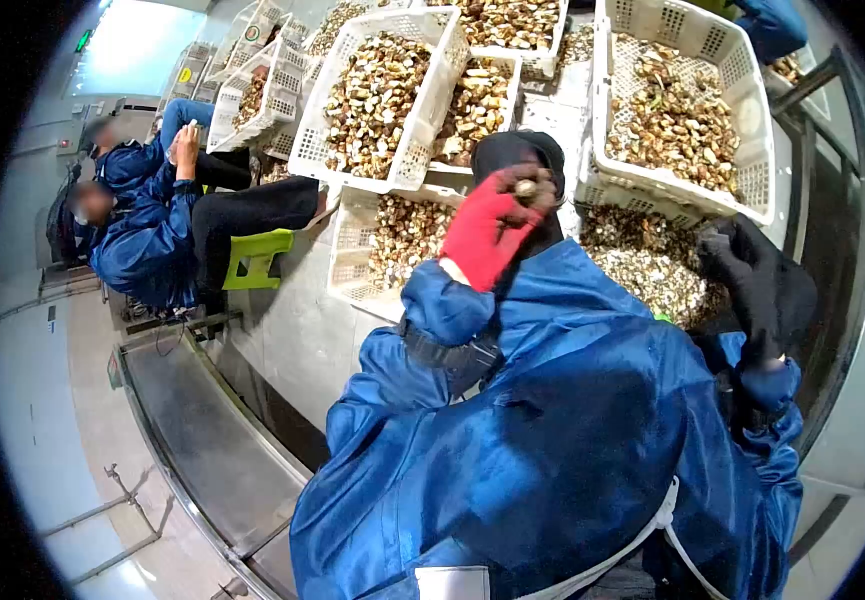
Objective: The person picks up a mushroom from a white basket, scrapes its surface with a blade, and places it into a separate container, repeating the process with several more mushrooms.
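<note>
My left hand (497, 222), in a red glove with dark fingertips, is closed around a small round pale mushroom piece (525, 188) above my dark-trousered knee. On the right, my right hand (734, 258) wears a black glove; its fingers curl beside my other knee, and what they hold, if anything, cannot be made out. Between my knees lies a heap of small brown and pale pieces (652, 275). A white perforated crate (607, 170) with similar mushroom-like pieces stands just beyond my right hand. Another white crate (352, 262), holding more pieces, is left of my left hand.
More filled white crates (314, 150) are stacked ahead and to the left. Two people in blue jackets (142, 235) sit at the left near a green stool (255, 262). A metal table (202, 430) stands at lower left; a dark metal frame (832, 110) runs along the right.
</note>
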Tool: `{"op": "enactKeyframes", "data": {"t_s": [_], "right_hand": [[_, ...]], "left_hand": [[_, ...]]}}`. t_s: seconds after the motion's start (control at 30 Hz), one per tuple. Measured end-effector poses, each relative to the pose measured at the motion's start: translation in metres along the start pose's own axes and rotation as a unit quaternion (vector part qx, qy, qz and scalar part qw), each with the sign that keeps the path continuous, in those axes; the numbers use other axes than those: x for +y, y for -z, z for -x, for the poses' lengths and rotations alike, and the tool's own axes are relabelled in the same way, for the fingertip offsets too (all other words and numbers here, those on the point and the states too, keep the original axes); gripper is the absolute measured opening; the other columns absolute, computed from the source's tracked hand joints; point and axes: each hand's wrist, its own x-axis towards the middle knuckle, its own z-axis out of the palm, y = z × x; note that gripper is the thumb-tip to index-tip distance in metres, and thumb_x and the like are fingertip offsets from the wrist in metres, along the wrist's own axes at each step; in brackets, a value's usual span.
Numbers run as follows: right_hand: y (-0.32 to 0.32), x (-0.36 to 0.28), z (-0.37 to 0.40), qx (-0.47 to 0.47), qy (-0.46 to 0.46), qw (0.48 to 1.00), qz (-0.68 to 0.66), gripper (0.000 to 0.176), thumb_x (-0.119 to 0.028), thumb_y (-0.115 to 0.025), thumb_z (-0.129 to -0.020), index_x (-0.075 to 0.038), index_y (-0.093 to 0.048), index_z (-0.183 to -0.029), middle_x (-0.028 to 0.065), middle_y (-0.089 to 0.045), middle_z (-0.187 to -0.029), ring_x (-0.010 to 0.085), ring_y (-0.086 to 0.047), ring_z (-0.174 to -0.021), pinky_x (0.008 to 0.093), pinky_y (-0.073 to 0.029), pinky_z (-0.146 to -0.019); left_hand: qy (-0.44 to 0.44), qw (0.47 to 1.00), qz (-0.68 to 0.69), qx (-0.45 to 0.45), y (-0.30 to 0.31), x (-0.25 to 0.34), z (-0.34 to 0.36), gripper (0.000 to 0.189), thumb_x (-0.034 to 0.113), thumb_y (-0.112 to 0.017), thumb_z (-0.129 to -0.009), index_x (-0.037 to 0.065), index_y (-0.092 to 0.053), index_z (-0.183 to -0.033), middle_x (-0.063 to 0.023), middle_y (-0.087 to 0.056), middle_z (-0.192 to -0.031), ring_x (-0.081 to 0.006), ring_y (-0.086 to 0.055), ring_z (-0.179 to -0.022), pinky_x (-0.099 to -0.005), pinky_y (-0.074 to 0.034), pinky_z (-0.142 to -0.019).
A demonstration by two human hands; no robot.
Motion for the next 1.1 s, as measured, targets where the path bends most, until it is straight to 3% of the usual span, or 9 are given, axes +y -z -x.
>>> {"op": "enactKeyframes", "data": {"t_s": [0.07,0.1,0.17,0.3,0.4,0.6,0.83,0.87,1.1], "right_hand": [[0.007,0.003,0.002,-0.007,0.0,1.0,-0.009,0.014,-0.01,-0.058,-0.08,0.0,-0.058,-0.09,0.0028,-0.057,-0.073,0.0091,-0.053,-0.064,0.0212,-0.044,-0.059],[0.007,0.001,0.003,-0.013,0.009,1.0,-0.022,0.016,-0.01,-0.058,-0.079,0.0,-0.058,-0.092,0.0035,-0.058,-0.075,0.0096,-0.054,-0.067,0.0216,-0.044,-0.062],[-0.002,-0.014,0.008,-0.009,0.02,0.999,-0.041,0.019,-0.01,-0.059,-0.079,0.0,-0.059,-0.095,0.005,-0.06,-0.08,0.0106,-0.056,-0.073,0.0223,-0.045,-0.068],[-0.01,-0.042,0.011,-0.037,0.072,0.993,-0.091,0.02,-0.008,-0.063,-0.076,0.002,-0.059,-0.093,0.007,-0.061,-0.093,0.0115,-0.056,-0.081,0.0241,-0.046,-0.075],[-0.011,-0.045,0.01,-0.076,0.105,0.984,-0.119,0.013,-0.009,-0.063,-0.076,0.001,-0.056,-0.079,0.0063,-0.061,-0.092,0.0114,-0.055,-0.079,0.024,-0.045,-0.072],[-0.014,-0.025,0.005,-0.042,0.224,0.973,-0.031,0.012,-0.009,-0.061,-0.076,0.001,-0.055,-0.077,0.0079,-0.058,-0.089,0.0129,-0.053,-0.081,0.0263,-0.044,-0.07],[-0.015,-0.019,0.006,-0.008,0.267,0.964,0.0,0.012,-0.008,-0.06,-0.076,0.002,-0.052,-0.074,0.0104,-0.058,-0.092,0.0199,-0.055,-0.085,0.0297,-0.043,-0.075],[-0.015,-0.019,0.006,-0.013,0.276,0.961,0.006,0.012,-0.008,-0.06,-0.076,0.002,-0.052,-0.074,0.0106,-0.058,-0.093,0.0203,-0.055,-0.086,0.03,-0.043,-0.076],[-0.017,-0.019,0.007,-0.037,0.22,0.974,-0.039,0.012,-0.01,-0.058,-0.079,0.001,-0.055,-0.08,0.0075,-0.058,-0.092,0.0137,-0.055,-0.08,0.0267,-0.044,-0.071]], "left_hand": [[-0.003,0.997,0.031,-0.069,-0.032,0.009,-0.01,0.035,-0.006,-0.05,-0.077,-0.005,-0.045,-0.112,-0.0172,-0.052,-0.111,-0.0267,-0.055,-0.102,-0.0321,-0.045,-0.089],[0.105,0.98,0.148,-0.079,-0.042,0.018,-0.016,0.037,-0.003,-0.05,-0.079,-0.005,-0.044,-0.115,-0.0162,-0.054,-0.109,-0.0243,-0.056,-0.098,-0.0298,-0.046,-0.086],[0.319,0.866,0.386,-0.01,-0.064,0.033,-0.03,0.042,0.002,-0.05,-0.081,-0.004,-0.041,-0.122,-0.0143,-0.058,-0.103,-0.0195,-0.059,-0.092,-0.025,-0.048,-0.08],[0.315,0.911,0.261,-0.048,-0.078,0.056,-0.047,0.042,0.003,-0.058,-0.077,-0.005,-0.047,-0.116,-0.0129,-0.061,-0.098,-0.0164,-0.06,-0.082,-0.0232,-0.049,-0.063],[0.289,0.934,0.21,-0.027,-0.087,0.058,-0.043,0.042,0.002,-0.061,-0.074,-0.003,-0.048,-0.114,-0.0105,-0.06,-0.097,-0.0148,-0.059,-0.08,-0.0236,-0.048,-0.069],[0.24,0.959,0.145,-0.03,-0.096,0.057,-0.041,0.04,0.001,-0.06,-0.076,-0.002,-0.052,-0.115,-0.0088,-0.058,-0.105,-0.0133,-0.056,-0.092,-0.0243,-0.044,-0.083],[0.267,0.96,0.087,-0.022,-0.1,0.064,-0.042,0.037,0.003,-0.063,-0.076,-0.002,-0.053,-0.111,-0.0103,-0.06,-0.098,-0.0138,-0.059,-0.083,-0.0241,-0.047,-0.076],[0.273,0.955,0.115,0.008,-0.102,0.066,-0.042,0.033,0.005,-0.068,-0.072,-0.002,-0.058,-0.102,-0.0101,-0.063,-0.089,-0.0114,-0.06,-0.073,-0.0225,-0.05,-0.064],[0.198,0.97,0.139,0.004,-0.103,0.067,-0.038,0.033,-0.001,-0.067,-0.07,-0.002,-0.059,-0.102,-0.0076,-0.062,-0.095,-0.0107,-0.058,-0.08,-0.0221,-0.049,-0.07]]}}
